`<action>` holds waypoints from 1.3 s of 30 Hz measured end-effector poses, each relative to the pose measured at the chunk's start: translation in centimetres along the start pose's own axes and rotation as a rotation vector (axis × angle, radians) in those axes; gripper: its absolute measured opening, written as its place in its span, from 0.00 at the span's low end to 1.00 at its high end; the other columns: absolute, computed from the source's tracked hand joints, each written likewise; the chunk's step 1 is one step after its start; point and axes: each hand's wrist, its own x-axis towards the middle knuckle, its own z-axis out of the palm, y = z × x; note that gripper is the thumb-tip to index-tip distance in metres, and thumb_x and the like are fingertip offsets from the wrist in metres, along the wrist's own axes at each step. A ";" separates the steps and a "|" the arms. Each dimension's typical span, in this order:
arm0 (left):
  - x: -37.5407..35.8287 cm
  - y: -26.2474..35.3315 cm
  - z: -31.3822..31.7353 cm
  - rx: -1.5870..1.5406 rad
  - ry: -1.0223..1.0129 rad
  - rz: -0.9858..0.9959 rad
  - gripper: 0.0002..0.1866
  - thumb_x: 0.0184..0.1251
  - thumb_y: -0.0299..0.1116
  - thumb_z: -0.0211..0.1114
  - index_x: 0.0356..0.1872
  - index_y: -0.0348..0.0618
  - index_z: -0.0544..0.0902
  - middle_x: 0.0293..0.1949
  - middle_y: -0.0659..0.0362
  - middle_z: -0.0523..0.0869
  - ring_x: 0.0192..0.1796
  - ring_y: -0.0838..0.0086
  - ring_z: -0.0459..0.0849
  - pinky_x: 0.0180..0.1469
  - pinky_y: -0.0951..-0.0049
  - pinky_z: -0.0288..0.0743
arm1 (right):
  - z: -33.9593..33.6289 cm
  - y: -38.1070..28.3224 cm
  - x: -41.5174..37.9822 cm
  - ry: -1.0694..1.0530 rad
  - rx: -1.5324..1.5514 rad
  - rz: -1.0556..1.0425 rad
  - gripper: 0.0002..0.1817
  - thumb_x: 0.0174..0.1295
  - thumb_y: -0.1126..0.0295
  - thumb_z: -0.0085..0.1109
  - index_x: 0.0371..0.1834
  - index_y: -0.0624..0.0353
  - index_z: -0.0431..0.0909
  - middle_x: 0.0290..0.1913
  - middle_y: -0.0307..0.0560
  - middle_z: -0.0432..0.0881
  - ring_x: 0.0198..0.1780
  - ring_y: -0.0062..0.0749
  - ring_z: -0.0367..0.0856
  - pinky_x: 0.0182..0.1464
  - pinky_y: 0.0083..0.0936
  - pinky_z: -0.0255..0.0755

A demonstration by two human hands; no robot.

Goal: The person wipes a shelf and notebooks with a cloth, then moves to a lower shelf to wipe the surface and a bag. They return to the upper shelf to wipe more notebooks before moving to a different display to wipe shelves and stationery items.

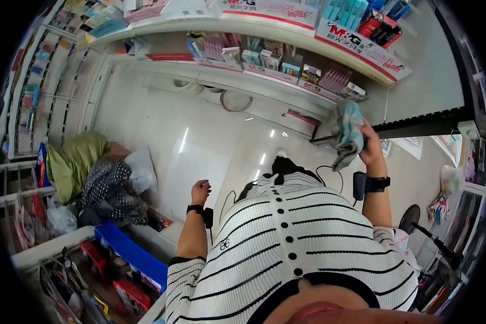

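Note:
My right hand (371,143) is closed on a crumpled grey and light blue cloth (348,132), held up beside the edge of the shelf unit. The cloth hangs down from the fingers and hides part of them. My left hand (201,191) hangs low over the floor at my side, its fingers loosely curled in, with nothing showing in them. Dark straps with small black boxes sit on both wrists.
Ahead, a white shelf (286,32) bears several boxes of stationery. Round tape-like rolls (236,100) lie on the lowest ledge. At left, a green bag (75,162) and dotted dark cloth (105,186) are piled up. A blue-edged bin (132,256) stands at lower left.

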 end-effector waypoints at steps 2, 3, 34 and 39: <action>1.7 2.1 1.3 0.039 -0.062 0.033 0.14 0.68 0.33 0.57 0.51 0.38 0.78 0.37 0.56 0.85 0.36 0.73 0.84 0.35 0.74 0.77 | 1.6 -0.7 0.2 -0.030 -0.097 -0.097 0.22 0.56 0.72 0.59 0.56 0.62 0.73 0.47 0.46 0.79 0.47 0.33 0.78 0.52 0.27 0.73; 2.6 3.0 1.9 0.134 -0.117 0.090 0.14 0.68 0.33 0.57 0.51 0.38 0.78 0.37 0.56 0.85 0.36 0.73 0.84 0.36 0.74 0.77 | 2.0 -1.1 0.5 -0.003 -0.293 -0.189 0.25 0.54 0.74 0.60 0.58 0.62 0.72 0.48 0.46 0.79 0.48 0.32 0.78 0.54 0.27 0.71; 22.2 15.1 -6.8 0.322 -0.371 0.160 0.14 0.65 0.36 0.60 0.48 0.38 0.80 0.33 0.56 0.86 0.30 0.73 0.85 0.30 0.76 0.77 | 25.5 -0.1 15.0 0.420 -1.556 -1.527 0.34 0.40 0.82 0.59 0.55 0.38 0.78 0.45 0.45 0.75 0.45 0.42 0.74 0.43 0.31 0.73; 23.4 11.6 -10.0 0.279 -0.383 0.061 0.12 0.64 0.35 0.61 0.44 0.40 0.81 0.32 0.54 0.85 0.28 0.72 0.84 0.26 0.75 0.75 | 29.8 0.9 16.8 0.351 -1.594 -1.566 0.30 0.45 0.79 0.58 0.55 0.40 0.78 0.45 0.44 0.75 0.44 0.40 0.74 0.42 0.30 0.74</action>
